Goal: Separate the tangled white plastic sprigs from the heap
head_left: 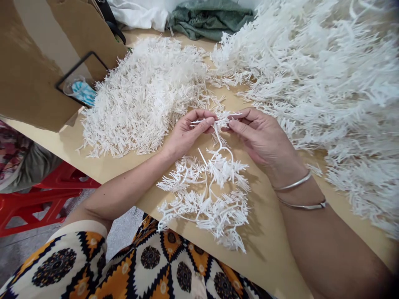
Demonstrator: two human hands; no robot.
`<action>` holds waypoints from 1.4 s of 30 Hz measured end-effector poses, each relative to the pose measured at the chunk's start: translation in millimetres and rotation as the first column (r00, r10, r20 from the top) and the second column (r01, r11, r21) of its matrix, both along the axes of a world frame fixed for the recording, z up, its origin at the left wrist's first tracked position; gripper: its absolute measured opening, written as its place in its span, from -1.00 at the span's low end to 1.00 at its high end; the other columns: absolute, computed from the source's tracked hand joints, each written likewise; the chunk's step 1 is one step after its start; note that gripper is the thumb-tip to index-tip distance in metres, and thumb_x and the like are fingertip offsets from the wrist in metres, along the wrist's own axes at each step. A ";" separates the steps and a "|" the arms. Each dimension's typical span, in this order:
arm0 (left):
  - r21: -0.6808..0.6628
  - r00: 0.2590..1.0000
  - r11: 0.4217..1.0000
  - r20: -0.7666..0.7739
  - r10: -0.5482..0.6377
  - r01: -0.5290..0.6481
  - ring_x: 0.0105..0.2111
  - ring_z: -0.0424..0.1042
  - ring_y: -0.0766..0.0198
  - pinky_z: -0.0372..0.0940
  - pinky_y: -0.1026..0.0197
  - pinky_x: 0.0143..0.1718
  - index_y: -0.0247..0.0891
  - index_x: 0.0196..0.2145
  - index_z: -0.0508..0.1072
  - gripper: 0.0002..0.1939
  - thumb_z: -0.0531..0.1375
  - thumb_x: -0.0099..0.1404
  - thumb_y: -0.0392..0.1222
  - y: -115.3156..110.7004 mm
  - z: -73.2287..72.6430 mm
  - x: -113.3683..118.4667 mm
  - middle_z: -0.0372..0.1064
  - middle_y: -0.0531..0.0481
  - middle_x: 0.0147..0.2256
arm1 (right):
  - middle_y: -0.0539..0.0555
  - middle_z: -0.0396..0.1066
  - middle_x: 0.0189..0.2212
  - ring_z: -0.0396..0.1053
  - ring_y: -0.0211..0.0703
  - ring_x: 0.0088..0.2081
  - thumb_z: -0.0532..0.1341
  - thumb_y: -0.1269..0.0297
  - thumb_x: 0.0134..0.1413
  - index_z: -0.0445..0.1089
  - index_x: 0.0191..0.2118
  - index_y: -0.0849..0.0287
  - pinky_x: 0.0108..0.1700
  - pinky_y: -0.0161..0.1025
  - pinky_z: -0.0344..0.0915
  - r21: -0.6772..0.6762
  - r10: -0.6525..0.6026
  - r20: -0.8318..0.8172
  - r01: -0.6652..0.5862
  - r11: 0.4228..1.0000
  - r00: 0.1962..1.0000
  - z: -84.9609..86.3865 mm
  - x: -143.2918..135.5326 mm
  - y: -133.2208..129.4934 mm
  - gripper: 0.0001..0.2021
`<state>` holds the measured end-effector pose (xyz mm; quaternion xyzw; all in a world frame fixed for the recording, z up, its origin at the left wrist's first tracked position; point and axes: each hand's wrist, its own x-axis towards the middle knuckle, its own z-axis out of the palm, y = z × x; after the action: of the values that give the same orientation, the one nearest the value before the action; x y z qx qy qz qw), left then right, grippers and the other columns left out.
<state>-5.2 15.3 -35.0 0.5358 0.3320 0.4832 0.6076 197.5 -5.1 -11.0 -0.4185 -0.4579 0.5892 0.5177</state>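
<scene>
A white branching plastic spray [215, 182] with feathery tips hangs from my hands down toward the table's near edge. My left hand [195, 128] pinches its upper end from the left, between thumb and fingers. From the right, my right hand [258, 133] is closed on the same upper end, thumb against forefinger. The fingertips of both hands are a short gap apart, with small white sprigs between them. Beyond my left hand lies a dense heap of small white sprigs [146, 91]. A larger pile of white feathery pieces [324, 83] rises beyond my right hand.
A cardboard box [40, 58] stands at the back left of the tan table [274, 253], with a black wire frame [62, 81] beside it. White and dark green cloths [208, 18] lie at the back. Red stools [37, 203] stand below on the left.
</scene>
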 end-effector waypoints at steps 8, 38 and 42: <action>0.081 0.992 0.996 -0.127 -0.011 0.021 -0.32 0.40 0.50 0.33 0.36 -0.22 -0.17 -0.06 0.58 -0.65 0.39 0.35 0.10 -1.1 6.6 -0.5 0.52 0.06 -0.15 | -0.09 0.50 -0.33 0.45 -0.28 -0.29 0.60 0.19 -0.07 0.55 -0.28 -0.03 -0.05 -0.21 0.53 0.024 -0.027 -0.045 0.028 0.999 0.999 -3.2 3.7 3.3 -0.73; -0.009 0.987 0.998 -0.147 -0.062 0.062 -0.44 0.21 0.49 0.15 0.32 -0.39 -0.21 -0.19 0.55 -0.67 0.40 0.32 0.11 -0.9 10.1 -3.7 0.38 0.10 -0.35 | -0.05 0.56 -0.13 0.54 -0.15 -0.09 0.42 0.00 0.17 0.52 -0.17 -0.10 0.14 -0.09 0.53 0.043 -0.026 0.027 0.024 0.999 0.999 5.3 7.4 0.0 -0.81; -0.035 0.986 0.997 -0.147 -0.077 0.072 -0.47 0.17 0.47 0.09 0.30 -0.45 -0.19 -0.19 0.56 -0.66 0.41 0.31 0.13 0.6 8.4 -4.2 0.32 0.10 -0.40 | -0.04 0.59 -0.02 0.54 -0.05 0.05 0.46 -0.02 0.12 0.54 -0.02 -0.18 0.20 0.01 0.52 0.073 0.006 0.132 -0.016 0.997 0.991 5.3 6.7 -2.8 -0.68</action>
<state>-9.5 15.9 -26.6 0.5733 0.3630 0.4141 0.6066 204.2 -7.9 -5.7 -0.4345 -0.5149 0.5456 0.4984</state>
